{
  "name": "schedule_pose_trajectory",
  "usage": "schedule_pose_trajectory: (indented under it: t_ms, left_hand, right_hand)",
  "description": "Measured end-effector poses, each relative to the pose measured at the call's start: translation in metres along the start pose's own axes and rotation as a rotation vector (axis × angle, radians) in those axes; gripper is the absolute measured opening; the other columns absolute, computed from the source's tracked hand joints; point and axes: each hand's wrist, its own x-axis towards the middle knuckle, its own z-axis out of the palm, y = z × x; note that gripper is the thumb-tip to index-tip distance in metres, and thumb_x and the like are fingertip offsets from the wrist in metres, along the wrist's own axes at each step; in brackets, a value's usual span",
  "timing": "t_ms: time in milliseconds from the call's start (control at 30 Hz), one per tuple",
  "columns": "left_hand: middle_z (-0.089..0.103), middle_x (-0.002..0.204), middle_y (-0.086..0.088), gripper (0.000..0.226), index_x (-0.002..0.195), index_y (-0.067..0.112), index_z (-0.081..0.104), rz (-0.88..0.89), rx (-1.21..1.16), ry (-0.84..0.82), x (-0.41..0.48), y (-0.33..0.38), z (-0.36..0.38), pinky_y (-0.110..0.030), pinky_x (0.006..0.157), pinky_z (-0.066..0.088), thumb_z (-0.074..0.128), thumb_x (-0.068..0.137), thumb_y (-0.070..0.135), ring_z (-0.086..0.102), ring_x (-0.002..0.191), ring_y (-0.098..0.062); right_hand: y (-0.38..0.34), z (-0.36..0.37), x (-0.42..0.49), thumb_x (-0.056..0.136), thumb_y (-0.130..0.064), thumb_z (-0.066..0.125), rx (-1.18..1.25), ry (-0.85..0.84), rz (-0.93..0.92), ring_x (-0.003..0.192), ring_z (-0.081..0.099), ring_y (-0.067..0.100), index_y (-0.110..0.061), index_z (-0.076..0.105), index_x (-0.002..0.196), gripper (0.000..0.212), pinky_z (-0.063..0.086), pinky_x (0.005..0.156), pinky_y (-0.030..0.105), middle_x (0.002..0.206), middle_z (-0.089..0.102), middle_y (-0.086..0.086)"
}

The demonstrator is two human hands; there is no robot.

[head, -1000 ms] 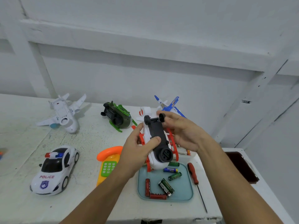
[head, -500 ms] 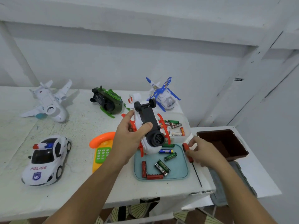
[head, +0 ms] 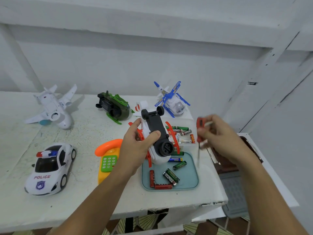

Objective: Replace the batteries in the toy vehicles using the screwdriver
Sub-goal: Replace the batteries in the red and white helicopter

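Field notes, head view. The white-and-orange toy helicopter (head: 155,121) is being held upside down above the far edge of the teal tray (head: 189,175), its black underside being turned up toward the camera; it is being gripped by the left hand (head: 135,150), the thumb being pressed on the black base, the fingers being wrapped round the far side of the body.

The screwdriver (head: 200,126) is being held in the right hand (head: 220,138), just right of the toy and apart from it; its red handle is being pinched between curled fingers and thumb; the shaft is being pointed downward; hand and tool are being blurred, so the tip cannot be made out.

Loose batteries (head: 170,177) are being kept in the tray; more batteries (head: 185,133) are being kept in a clear tub (head: 186,122) just behind it.

On the white table (head: 88,129) other toys are being left well apart: a police car (head: 50,167) near left; a yellow toy phone (head: 108,160) beside the left wrist; a white plane (head: 52,107), a green helicopter (head: 116,109) lying on its side and a blue-and-white helicopter (head: 172,102) along the back.
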Motion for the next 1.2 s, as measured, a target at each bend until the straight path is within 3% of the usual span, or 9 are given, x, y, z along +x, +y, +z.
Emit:
schedule_pose_trajectory:
  t_ms: [133, 200, 333, 400, 633, 933, 1200]
  left_hand:
    - [0.077, 0.097, 0.006, 0.04, 0.112, 0.037, 0.06, -0.001, 0.01, 0.0, -0.003, 0.001, 0.001, -0.035, 0.08, 0.061, 0.07, 0.088, 0.008, 0.074, 0.09, -0.015]
    - [0.077, 0.1, 0.005, 0.043, 0.116, 0.038, 0.059, -0.007, 0.012, 0.003, -0.004, 0.001, 0.001, -0.04, 0.085, 0.059, 0.072, 0.087, 0.01, 0.074, 0.093, -0.016]
    - [0.077, 0.093, 0.011, 0.041, 0.101, 0.044, 0.058, 0.015, -0.004, -0.003, -0.006, 0.004, 0.001, -0.033, 0.079, 0.061, 0.071, 0.087, 0.008, 0.074, 0.088, -0.013]
    - [0.077, 0.089, 0.013, 0.041, 0.096, 0.045, 0.058, 0.026, -0.003, -0.006, -0.008, 0.005, 0.002, -0.029, 0.075, 0.061, 0.071, 0.087, 0.007, 0.074, 0.086, -0.012]
    - [0.077, 0.099, 0.005, 0.044, 0.109, 0.042, 0.056, 0.029, -0.026, 0.006, -0.009, 0.006, 0.001, -0.027, 0.073, 0.06, 0.073, 0.086, 0.008, 0.074, 0.089, -0.013]
    - [0.074, 0.08, 0.022, 0.044, 0.09, 0.049, 0.057, 0.065, -0.007, 0.003, -0.014, 0.012, 0.004, -0.015, 0.062, 0.054, 0.071, 0.087, 0.008, 0.072, 0.079, -0.001]
    - [0.074, 0.085, 0.022, 0.048, 0.086, 0.058, 0.06, 0.072, 0.015, 0.018, -0.013, 0.012, 0.003, -0.021, 0.07, 0.056, 0.073, 0.086, 0.012, 0.072, 0.085, -0.004]
  right_hand:
    - [-0.045, 0.013, 0.0, 0.102, -0.008, 0.042, 0.366, 0.147, -0.411, 0.08, 0.068, 0.015, -0.025, 0.041, 0.107, 0.018, 0.058, 0.073, 0.029, 0.089, 0.068, 0.01]
    - [-0.06, 0.024, -0.005, 0.102, -0.006, 0.039, 0.399, 0.183, -0.584, 0.088, 0.068, 0.016, -0.027, 0.036, 0.11, 0.023, 0.058, 0.077, 0.03, 0.092, 0.067, 0.007]
    - [-0.066, 0.05, -0.008, 0.101, -0.004, 0.041, 0.282, 0.167, -0.778, 0.097, 0.066, 0.019, -0.032, 0.033, 0.116, 0.032, 0.057, 0.082, 0.041, 0.097, 0.066, 0.0]
    - [-0.065, 0.057, -0.008, 0.099, -0.005, 0.042, 0.234, 0.156, -0.803, 0.096, 0.066, 0.022, -0.032, 0.033, 0.117, 0.034, 0.057, 0.082, 0.045, 0.099, 0.064, 0.004]
    - [-0.068, 0.061, -0.006, 0.099, -0.005, 0.042, 0.252, 0.187, -0.797, 0.096, 0.066, 0.024, -0.031, 0.033, 0.117, 0.033, 0.057, 0.084, 0.048, 0.101, 0.064, 0.009]
    - [-0.065, 0.063, -0.004, 0.099, -0.005, 0.042, 0.227, 0.199, -0.797, 0.094, 0.066, 0.019, -0.032, 0.033, 0.117, 0.034, 0.057, 0.083, 0.048, 0.099, 0.063, 0.004]
    - [-0.066, 0.062, -0.002, 0.098, -0.006, 0.046, 0.238, 0.203, -0.786, 0.092, 0.067, 0.02, -0.033, 0.032, 0.118, 0.036, 0.058, 0.082, 0.047, 0.1, 0.064, 0.009]
